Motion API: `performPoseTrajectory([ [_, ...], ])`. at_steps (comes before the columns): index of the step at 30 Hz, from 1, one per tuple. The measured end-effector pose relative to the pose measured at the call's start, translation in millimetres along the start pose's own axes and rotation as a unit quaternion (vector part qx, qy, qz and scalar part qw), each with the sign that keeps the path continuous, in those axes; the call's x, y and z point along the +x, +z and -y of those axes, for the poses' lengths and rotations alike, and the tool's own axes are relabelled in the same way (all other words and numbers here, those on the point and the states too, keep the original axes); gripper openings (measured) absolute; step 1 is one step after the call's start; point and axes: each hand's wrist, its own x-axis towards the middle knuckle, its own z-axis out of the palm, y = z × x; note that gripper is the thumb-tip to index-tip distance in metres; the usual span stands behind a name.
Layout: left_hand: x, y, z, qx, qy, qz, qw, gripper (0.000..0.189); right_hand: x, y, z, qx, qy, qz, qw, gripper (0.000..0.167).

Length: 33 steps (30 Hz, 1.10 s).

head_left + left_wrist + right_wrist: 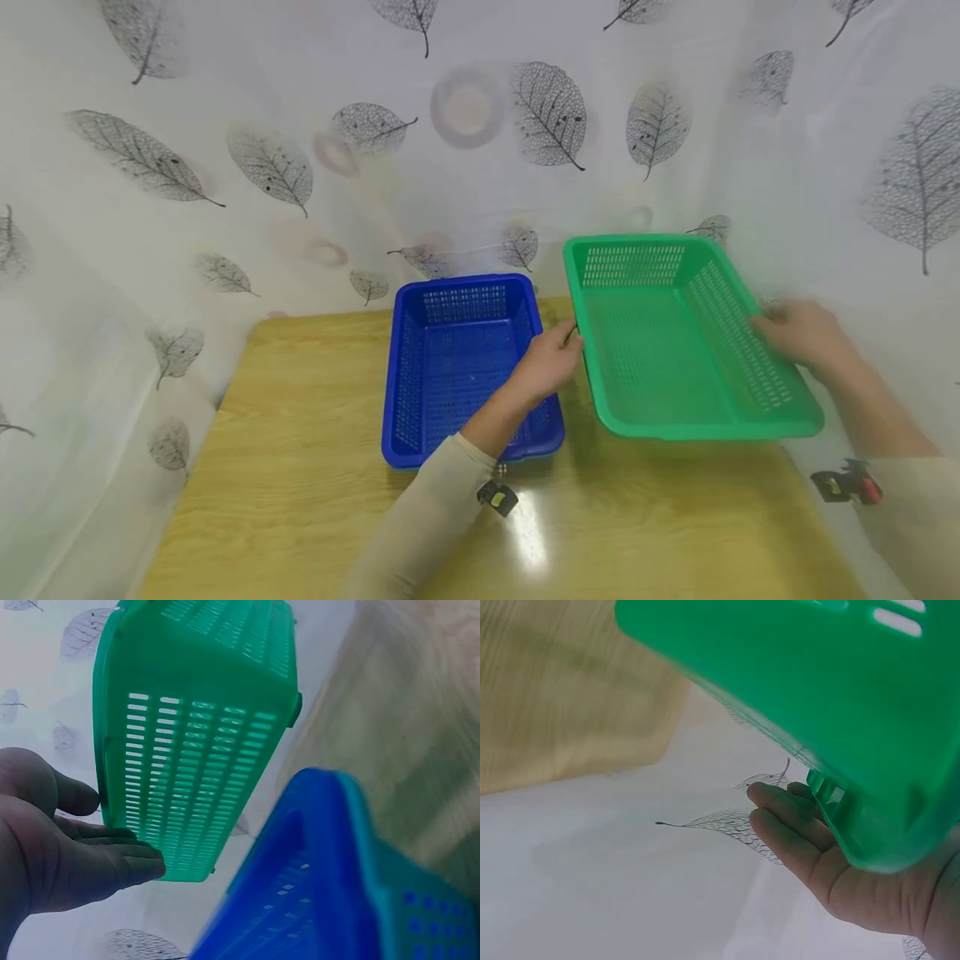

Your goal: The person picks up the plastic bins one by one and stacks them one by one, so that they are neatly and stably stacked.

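Between my two hands a green plastic basket (660,358) with slotted walls is held up over the right part of the table, its inside bare. My left hand (551,358) grips its left rim; in the left wrist view the thumb is at the rim and the fingers (112,862) lie along the outer wall. On the opposite side my right hand (806,333) holds the right rim, its fingers (787,825) reaching under the edge in the right wrist view. A blue basket (472,358) stands on the table, left of the green one, partly behind my left forearm.
The wood-grain table (300,500) runs up to a white leaf-print curtain (465,183) at the back and sides. The table's right edge passes below the green basket. Dark wrist devices (497,497) sit on both sleeves.
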Motion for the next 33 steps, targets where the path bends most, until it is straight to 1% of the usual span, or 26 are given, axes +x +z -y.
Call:
performPoseTrajectory([
  [2, -4.2, -6.1, -5.0, 0.012, 0.007, 0.001, 0.9999, 0.053, -1.6, -1, 5, -0.004, -0.005, -0.004, 1.0000, 0.059],
  [5, -8.8, -12.8, -10.3, 0.046, 0.015, -0.005, 0.9988, 0.054, -3.8, -4, 12, -0.005, -0.008, -0.007, 0.9999, 0.059],
  [7, -11.5, -16.9, -11.8, 0.061, 0.013, -0.002, 0.9981, 0.055, -4.9, -5, 17, -0.007, -0.008, -0.008, 0.9999, 0.058],
  [10, -14.4, -22.7, -12.8, 0.080, 0.020, -0.006, 0.9966, 0.055, -6.7, -6, 24, -0.009, -0.007, -0.012, 0.9999, 0.058],
  [13, -17.1, -28.1, -12.8, 0.079, 0.026, -0.008, 0.9965, 0.056, -8.9, -6, 30, -0.010, -0.011, -0.017, 0.9997, 0.059],
  [16, -19.8, -32.8, -12.1, 0.064, 0.025, -0.010, 0.9976, 0.056, -10.4, -6, 34, -0.009, -0.016, -0.018, 0.9997, 0.060],
  [22, -24.1, -42.0, -7.7, 0.052, 0.031, -0.026, 0.9978, 0.053, -11.9, -2, 43, 0.004, -0.027, -0.015, 0.9995, 0.061],
  [25, -27.3, -47.0, -3.6, 0.045, 0.021, -0.022, 0.9985, 0.054, -12.9, 1, 48, 0.007, -0.038, -0.020, 0.9990, 0.061],
  [29, -30.8, -54.7, 1.0, 0.032, 0.009, -0.026, 0.9991, 0.056, -13.3, 4, 56, 0.002, -0.055, -0.024, 0.9982, 0.059],
  [33, -35.1, -63.8, 3.6, 0.022, 0.008, -0.040, 0.9989, 0.057, -12.9, 9, 65, 0.001, -0.071, -0.030, 0.9970, 0.055],
])
